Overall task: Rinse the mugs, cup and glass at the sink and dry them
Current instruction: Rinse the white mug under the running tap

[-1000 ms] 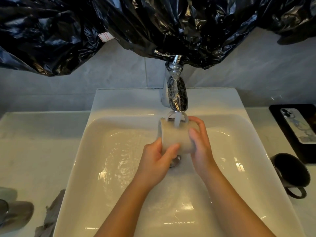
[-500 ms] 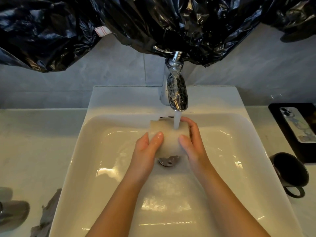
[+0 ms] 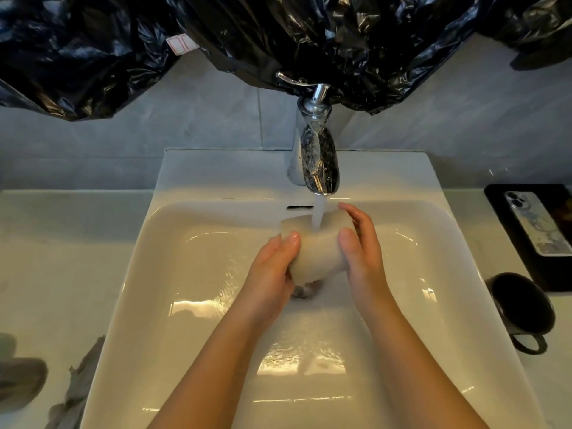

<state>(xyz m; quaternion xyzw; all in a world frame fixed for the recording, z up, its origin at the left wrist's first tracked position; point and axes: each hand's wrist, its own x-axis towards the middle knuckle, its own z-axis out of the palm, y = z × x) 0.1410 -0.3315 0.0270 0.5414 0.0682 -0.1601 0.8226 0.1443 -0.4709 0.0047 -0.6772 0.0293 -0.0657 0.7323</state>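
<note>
A cream mug point(image 3: 318, 249) lies on its side over the white sink point(image 3: 192, 305), under the stream of water running from the chrome tap point(image 3: 318, 162). My left hand point(image 3: 272, 274) grips its near left end, thumb on top. My right hand point(image 3: 362, 243) holds its right side, fingers curled round the far edge. The mug's handle is hidden. A black mug point(image 3: 523, 308) lies on its side on the counter at the right. A grey cup point(image 3: 18, 382), blurred, sits at the left edge.
A grey cloth point(image 3: 77, 388) lies on the counter beside the sink's left rim. A phone point(image 3: 538, 221) rests on a black tray point(image 3: 507, 212) at the right. Black plastic bags point(image 3: 278, 35) hang over the wall above the tap.
The mug has been turned in both hands under the water, from mouth toward the tap to lying sideways. My hands have shifted a little lower in the basin.
</note>
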